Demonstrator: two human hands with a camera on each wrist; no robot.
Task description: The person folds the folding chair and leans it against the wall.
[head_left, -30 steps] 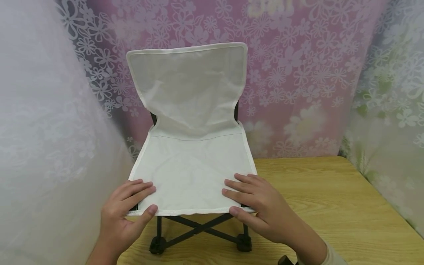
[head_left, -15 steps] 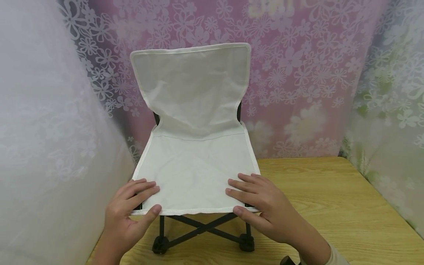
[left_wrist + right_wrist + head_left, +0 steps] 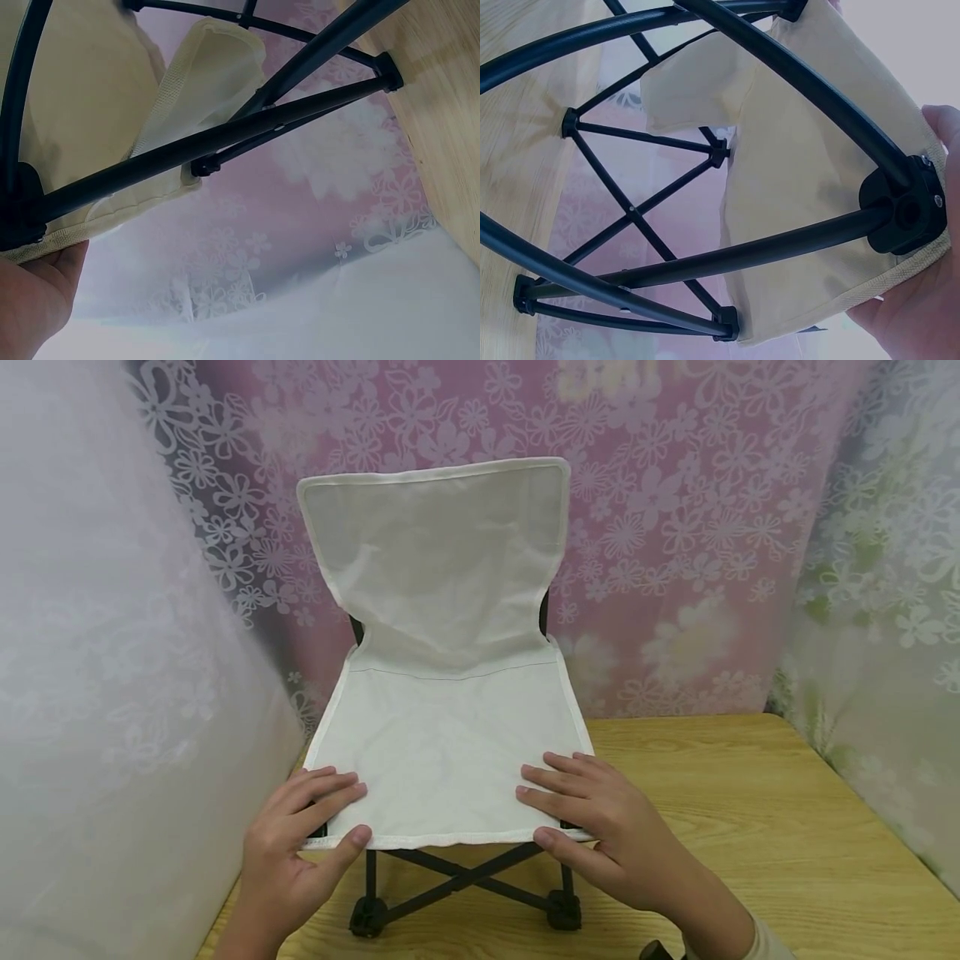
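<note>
A small white fabric folding chair (image 3: 442, 735) with dark crossed legs stands upright, unfolded, on a wooden table. On the front left corner of its seat rests my left hand (image 3: 288, 847), fingers extended over the fabric and thumb near the front hem. My right hand (image 3: 603, 827) lies the same way on the front right corner, fingers spread. From below, the left wrist view shows the dark frame tubes (image 3: 161, 161) and part of the left hand at the hem. A plastic corner joint (image 3: 904, 206) sits under the seat beside the right hand in the right wrist view.
The wooden tabletop (image 3: 750, 810) extends to the right of the chair. A pink flowered curtain (image 3: 675, 527) hangs close behind, with pale sheeting (image 3: 112, 693) along the left and a flowered sheet (image 3: 885, 635) on the right. A dark object (image 3: 655, 951) pokes in at the bottom edge.
In the head view, the chair and both hands appear slightly farther right than a second ago. The hands keep the same places on the seat corners.
</note>
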